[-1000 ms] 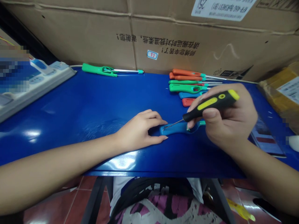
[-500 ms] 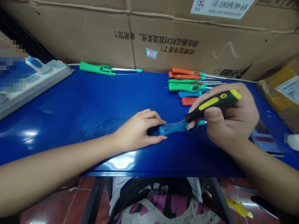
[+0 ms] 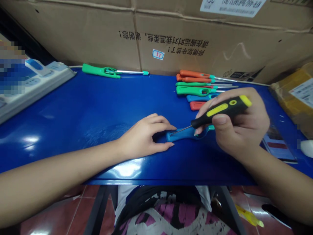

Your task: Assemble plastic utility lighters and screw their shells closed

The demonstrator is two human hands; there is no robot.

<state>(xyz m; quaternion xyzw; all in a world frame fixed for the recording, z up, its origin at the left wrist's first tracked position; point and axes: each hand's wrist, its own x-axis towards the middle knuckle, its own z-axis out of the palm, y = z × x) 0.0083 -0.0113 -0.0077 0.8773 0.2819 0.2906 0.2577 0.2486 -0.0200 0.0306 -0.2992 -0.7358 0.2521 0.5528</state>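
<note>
A blue long-necked lighter [image 3: 182, 134] lies flat on the blue table in front of me. My left hand [image 3: 151, 133] grips its handle end between thumb and fingers. In my right hand [image 3: 244, 122] is a screwdriver [image 3: 220, 111] with a black and yellow handle, held at a slant. Its thin metal tip rests on the lighter's body near the handle end, by the slot. Right-hand fingers also reach down to the lighter's middle and partly cover it, and its metal tube is mostly hidden behind that hand.
Several orange, green, blue and red lighters [image 3: 195, 90] are bunched at the back right. One green lighter [image 3: 97, 70] lies at the back left. A power strip [image 3: 36, 80] stands far left. Behind rises a large cardboard box [image 3: 97, 39]; a taped carton [image 3: 293, 94] sits right.
The screwdriver and my right hand have shifted slightly left, and the tip has moved a little toward the lighter's handle end. My left hand stays in place on the lighter.
</note>
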